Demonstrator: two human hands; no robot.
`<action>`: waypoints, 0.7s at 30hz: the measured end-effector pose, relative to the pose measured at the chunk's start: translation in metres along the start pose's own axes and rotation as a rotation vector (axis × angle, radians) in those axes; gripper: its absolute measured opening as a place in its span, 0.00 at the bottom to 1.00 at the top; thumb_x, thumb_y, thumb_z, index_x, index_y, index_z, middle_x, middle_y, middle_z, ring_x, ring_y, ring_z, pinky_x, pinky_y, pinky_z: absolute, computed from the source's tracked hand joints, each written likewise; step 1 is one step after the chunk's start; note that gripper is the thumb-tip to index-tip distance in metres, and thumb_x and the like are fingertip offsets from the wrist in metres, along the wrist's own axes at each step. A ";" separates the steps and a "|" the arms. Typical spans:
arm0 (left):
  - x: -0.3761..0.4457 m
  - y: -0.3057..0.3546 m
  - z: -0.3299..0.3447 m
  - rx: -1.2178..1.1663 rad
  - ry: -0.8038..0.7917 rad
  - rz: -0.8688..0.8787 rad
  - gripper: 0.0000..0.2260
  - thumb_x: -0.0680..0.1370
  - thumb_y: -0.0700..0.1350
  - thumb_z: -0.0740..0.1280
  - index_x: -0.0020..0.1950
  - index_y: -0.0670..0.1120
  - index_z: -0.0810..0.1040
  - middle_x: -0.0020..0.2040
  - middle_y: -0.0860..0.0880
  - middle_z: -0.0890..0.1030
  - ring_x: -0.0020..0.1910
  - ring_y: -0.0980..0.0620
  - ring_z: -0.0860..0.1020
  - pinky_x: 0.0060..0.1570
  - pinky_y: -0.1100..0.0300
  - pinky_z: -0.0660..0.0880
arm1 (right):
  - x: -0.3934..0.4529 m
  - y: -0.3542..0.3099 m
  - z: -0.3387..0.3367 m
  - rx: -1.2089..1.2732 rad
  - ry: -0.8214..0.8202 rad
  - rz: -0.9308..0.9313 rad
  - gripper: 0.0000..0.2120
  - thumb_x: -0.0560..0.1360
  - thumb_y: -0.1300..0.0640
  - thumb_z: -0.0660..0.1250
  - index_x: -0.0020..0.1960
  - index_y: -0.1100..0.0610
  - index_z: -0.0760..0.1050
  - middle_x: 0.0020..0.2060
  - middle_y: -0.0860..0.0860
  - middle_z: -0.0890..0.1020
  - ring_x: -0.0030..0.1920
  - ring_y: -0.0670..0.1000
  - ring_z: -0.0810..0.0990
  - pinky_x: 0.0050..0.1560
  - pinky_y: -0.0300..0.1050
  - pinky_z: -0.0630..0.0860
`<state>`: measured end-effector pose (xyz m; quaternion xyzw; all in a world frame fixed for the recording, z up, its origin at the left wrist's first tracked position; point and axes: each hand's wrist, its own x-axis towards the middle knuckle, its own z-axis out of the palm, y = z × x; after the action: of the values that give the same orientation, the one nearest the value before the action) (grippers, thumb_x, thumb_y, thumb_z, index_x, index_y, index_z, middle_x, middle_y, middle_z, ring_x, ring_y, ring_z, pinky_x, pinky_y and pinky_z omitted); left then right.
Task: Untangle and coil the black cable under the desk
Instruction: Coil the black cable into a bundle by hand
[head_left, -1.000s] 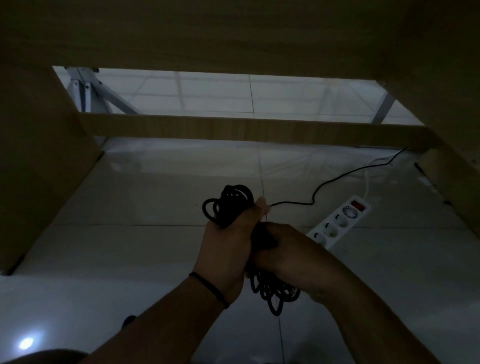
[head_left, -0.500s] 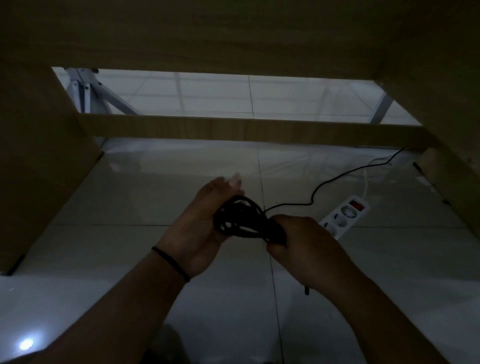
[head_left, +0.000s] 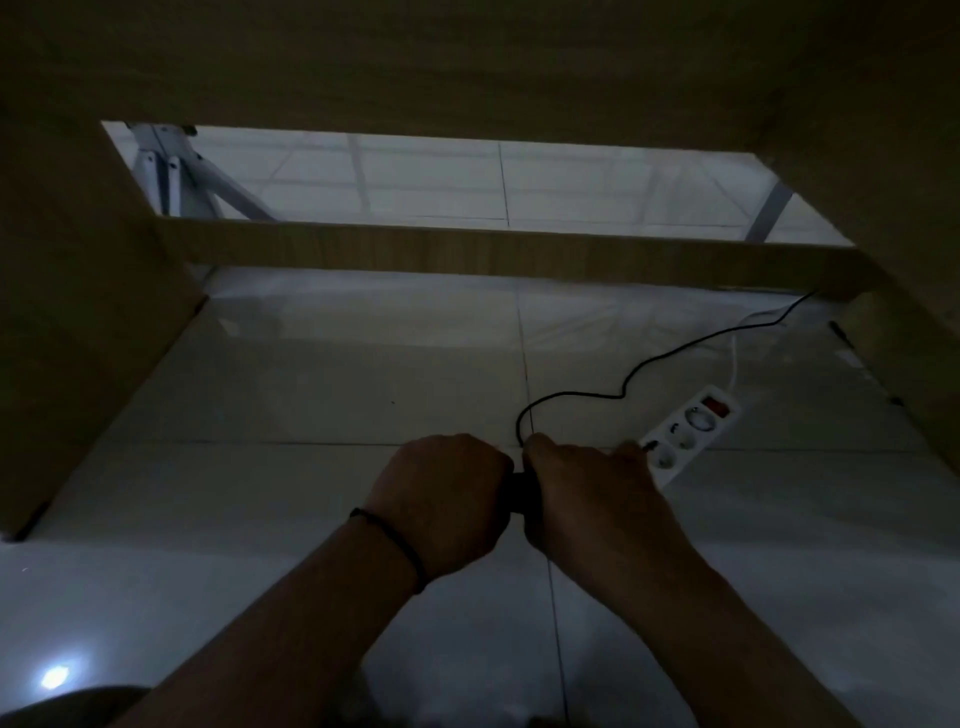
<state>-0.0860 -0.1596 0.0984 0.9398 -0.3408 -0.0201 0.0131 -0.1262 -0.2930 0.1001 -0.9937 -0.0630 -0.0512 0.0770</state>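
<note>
Nearest to us, two bare forearms reach forward over the pale tiled floor (head_left: 260, 467), and a thin dark band (head_left: 395, 545) circles the left wrist. The left hand (head_left: 447, 504) and the right hand (head_left: 587, 499) sit knuckles up, side by side and almost touching. The fingers of both are curled down and under, clamped on the bundled part of the black cable (head_left: 522, 491). Of that bundle we see only a short dark piece in the narrow gap between the two hands; the rest is hidden inside the fists, so we cannot tell how many loops it holds.

From the top of the right hand, by the thumb, a single strand of the same cable rises in a small arc, then snakes away to the right across the floor toward the far right corner under the worktop (head_left: 467, 57), where it meets the wooden crossbar (head_left: 467, 249).

Just beyond the right hand's knuckles lies a white power strip (head_left: 693, 428) with a red switch, angled away to the right, with its white lead running behind it. The free strand passes near it on the far side.

Past the crossbar we see more bright tile and white metal legs (head_left: 171, 171) at the far left.
</note>
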 end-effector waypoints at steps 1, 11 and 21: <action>0.000 -0.001 -0.001 -0.022 0.015 -0.006 0.12 0.80 0.48 0.55 0.52 0.46 0.76 0.53 0.48 0.79 0.50 0.50 0.77 0.39 0.62 0.61 | -0.001 0.003 -0.001 -0.060 0.027 0.015 0.21 0.43 0.56 0.79 0.30 0.52 0.72 0.19 0.48 0.73 0.21 0.49 0.74 0.36 0.55 0.77; -0.004 -0.001 0.000 -0.129 -0.057 -0.014 0.12 0.77 0.45 0.60 0.59 0.45 0.72 0.55 0.47 0.78 0.52 0.49 0.76 0.47 0.62 0.66 | 0.011 -0.004 0.004 -0.053 -0.248 -0.035 0.11 0.79 0.63 0.56 0.52 0.56 0.76 0.53 0.48 0.80 0.55 0.47 0.78 0.53 0.34 0.60; 0.005 -0.007 -0.001 -0.460 -0.093 -0.055 0.10 0.80 0.42 0.58 0.50 0.39 0.76 0.46 0.43 0.79 0.29 0.59 0.65 0.27 0.71 0.64 | 0.007 0.018 -0.016 0.200 -0.213 0.087 0.47 0.67 0.47 0.72 0.74 0.47 0.44 0.60 0.52 0.74 0.58 0.54 0.75 0.60 0.54 0.71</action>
<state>-0.0776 -0.1581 0.0986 0.9191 -0.3018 -0.1409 0.2105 -0.1184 -0.3128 0.1135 -0.9827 -0.0323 0.0645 0.1708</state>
